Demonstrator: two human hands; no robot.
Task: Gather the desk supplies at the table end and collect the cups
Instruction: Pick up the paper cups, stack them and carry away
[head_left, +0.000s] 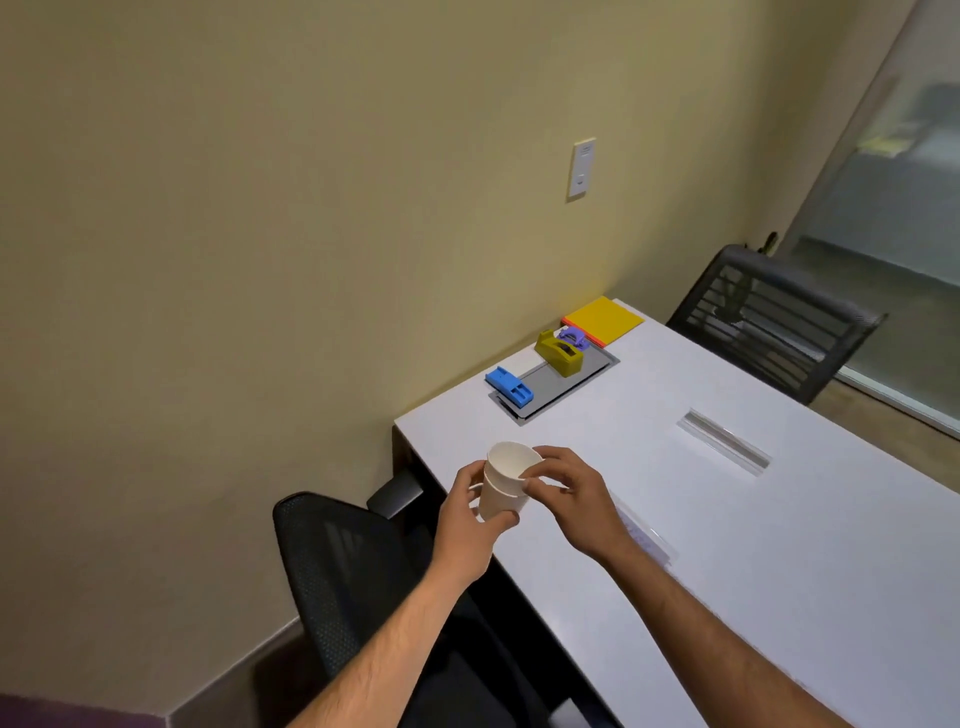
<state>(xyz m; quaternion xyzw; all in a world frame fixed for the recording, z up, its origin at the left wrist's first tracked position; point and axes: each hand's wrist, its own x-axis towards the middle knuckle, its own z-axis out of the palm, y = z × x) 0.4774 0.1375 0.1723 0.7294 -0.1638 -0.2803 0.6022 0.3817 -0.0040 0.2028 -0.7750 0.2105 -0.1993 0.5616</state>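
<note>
The cup-collecting half of the job looks to be the step in hand: two white paper cups (506, 480), one nested inside the other with the inner rim standing a little proud, are held in the air over the near corner of the white rectangular surface (727, 519). The left hand (467, 506) wraps the lower cup from the outside, its grip curled round the wall with the thumb across the front, while the right hand (569, 491) pinches the rim of the upper cup between thumb and fingertips, as if seating it down into the one below. The desk supplies already lie grouped at the far end by the wall: a blue plastic stapler-like block (510, 386) and an olive-yellow tape dispenser (560, 354) resting on a grey rectangular panel (550, 389) set in the surface, a small purple plastic item (572, 338) just behind the dispenser, and a yellow pad over an orange sheet (602, 319) at the corner. Something pale and translucent lies on the surface beneath the right forearm, but it is too blurred to name. I judge the next move calls for pressing the inner cup fully home so the stack holds together, then carrying the pair with one hand and setting it upright near the gathered supplies, keeping the squeeze light because thin paper walls buckle easily.
</note>
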